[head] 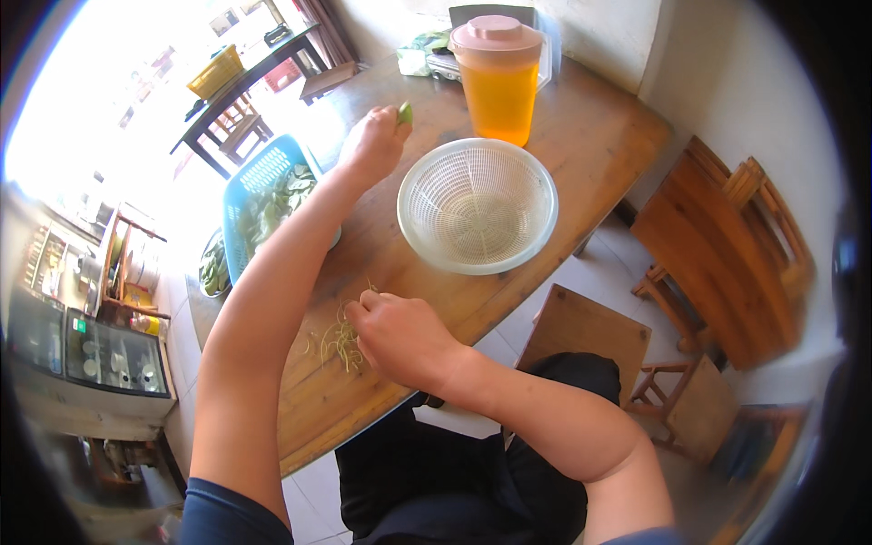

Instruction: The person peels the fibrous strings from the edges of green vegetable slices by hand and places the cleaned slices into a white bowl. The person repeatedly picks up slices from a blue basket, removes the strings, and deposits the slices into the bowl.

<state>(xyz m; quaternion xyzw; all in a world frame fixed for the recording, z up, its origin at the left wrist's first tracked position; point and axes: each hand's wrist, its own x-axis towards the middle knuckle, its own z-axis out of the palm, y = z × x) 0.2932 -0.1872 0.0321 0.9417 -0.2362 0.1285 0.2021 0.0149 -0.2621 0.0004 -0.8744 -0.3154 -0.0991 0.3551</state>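
Note:
My left hand [376,144] is raised over the far part of the wooden table [368,252], its fingers closed on a flat green bean pod [405,113]. Only the pod's end shows past the fingers. Low over the near part of the table is my right hand [407,335], fingers curled, with a thin plant string at the fingertips. Beside it lies a small tangle of pale green strings [343,343]. Left of my left forearm, a light blue plastic basket [262,165] holds many flat green pods [267,208]. A white plastic colander [477,211] sits to the right with no pods in it.
Behind the colander stands a pitcher of orange liquid [499,88] with a pink lid. A bowl of green pods [215,267] sits by the basket's left side. Wooden stools [586,330] and a wooden chair [722,252] stand at the right. A yellow basket [216,71] is on another table.

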